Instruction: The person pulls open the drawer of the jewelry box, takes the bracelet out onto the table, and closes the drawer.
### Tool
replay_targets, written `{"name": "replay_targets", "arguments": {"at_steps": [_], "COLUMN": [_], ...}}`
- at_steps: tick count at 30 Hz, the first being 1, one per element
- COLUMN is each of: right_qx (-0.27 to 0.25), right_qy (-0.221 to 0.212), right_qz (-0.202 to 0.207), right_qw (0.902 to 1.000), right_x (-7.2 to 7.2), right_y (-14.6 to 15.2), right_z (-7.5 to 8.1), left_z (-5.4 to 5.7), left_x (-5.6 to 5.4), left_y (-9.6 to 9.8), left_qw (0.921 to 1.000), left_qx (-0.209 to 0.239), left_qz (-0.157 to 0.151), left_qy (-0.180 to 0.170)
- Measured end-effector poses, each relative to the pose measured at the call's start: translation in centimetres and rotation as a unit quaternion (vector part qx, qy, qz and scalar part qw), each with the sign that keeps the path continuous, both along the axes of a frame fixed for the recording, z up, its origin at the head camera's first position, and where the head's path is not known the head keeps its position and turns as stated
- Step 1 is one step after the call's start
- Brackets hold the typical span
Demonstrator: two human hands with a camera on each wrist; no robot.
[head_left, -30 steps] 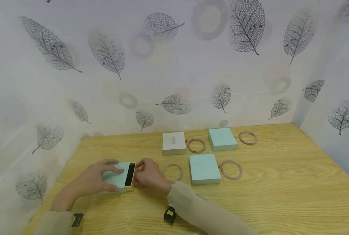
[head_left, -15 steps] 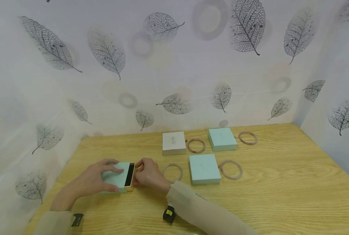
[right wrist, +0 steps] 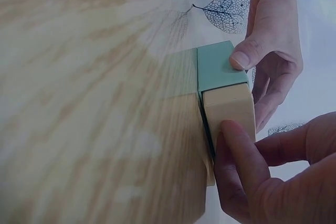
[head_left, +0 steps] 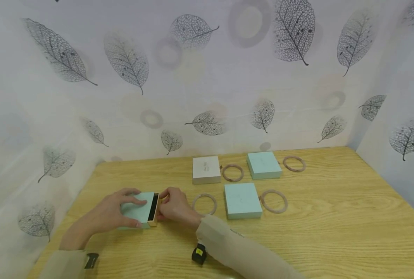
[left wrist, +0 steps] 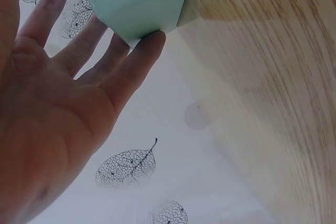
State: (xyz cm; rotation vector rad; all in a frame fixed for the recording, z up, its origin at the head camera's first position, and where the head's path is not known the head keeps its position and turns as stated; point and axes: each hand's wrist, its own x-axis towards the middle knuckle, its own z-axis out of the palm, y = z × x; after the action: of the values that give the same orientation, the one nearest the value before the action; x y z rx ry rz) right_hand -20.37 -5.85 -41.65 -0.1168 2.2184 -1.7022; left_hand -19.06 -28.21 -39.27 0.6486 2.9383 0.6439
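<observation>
A mint-green drawer-style gift box (head_left: 137,209) lies at the left of the table. My left hand (head_left: 109,213) grips its sleeve from above, thumb on the near side and fingers spread across the top. In the left wrist view, fingertips press the box's mint sleeve (left wrist: 139,3). A strip of the box's drawer (right wrist: 228,106), cream outside and dark on top, sticks out on the right. My right hand (head_left: 175,207) holds this drawer's end, thumb and curled fingers against it. A pale bangle (head_left: 214,199) lies just beyond the right hand.
At the back stand a white box (head_left: 206,169) and a mint box (head_left: 264,164), each with a bangle (head_left: 242,173) or pinkish bangle (head_left: 304,164) beside it. Another mint box (head_left: 242,199) and bangle (head_left: 285,202) lie mid-table. A leaf-patterned curtain (head_left: 214,85) encloses the table.
The drawer has slid slightly left into the mint sleeve, so its dark strip is narrower. My right hand has moved a little left with it; my left hand has stayed put.
</observation>
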Motion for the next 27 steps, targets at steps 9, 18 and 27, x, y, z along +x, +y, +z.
{"name": "replay_targets", "arguments": {"at_steps": [9,18,27], "right_qx": [0.001,-0.005,-0.017], "right_qy": [-0.002,0.000,-0.009], "right_qz": [-0.004,0.005,0.008], "right_qw": [1.0000,1.0000,0.9998], "right_x": [-0.02,0.00,-0.10], "right_y": [-0.32,-0.36,-0.70], "right_z": [-0.11,-0.26,-0.05], "left_z": [-0.05,-0.12,-0.19], "left_x": [-0.07,-0.06,-0.13], "left_y": [-0.03,-0.04,-0.11], "left_qw": [1.0000,1.0000,0.9999], "left_qx": [0.000,0.005,0.009], "left_qz": [-0.002,0.001,0.000], "left_qy": [0.003,-0.008,-0.005]}}
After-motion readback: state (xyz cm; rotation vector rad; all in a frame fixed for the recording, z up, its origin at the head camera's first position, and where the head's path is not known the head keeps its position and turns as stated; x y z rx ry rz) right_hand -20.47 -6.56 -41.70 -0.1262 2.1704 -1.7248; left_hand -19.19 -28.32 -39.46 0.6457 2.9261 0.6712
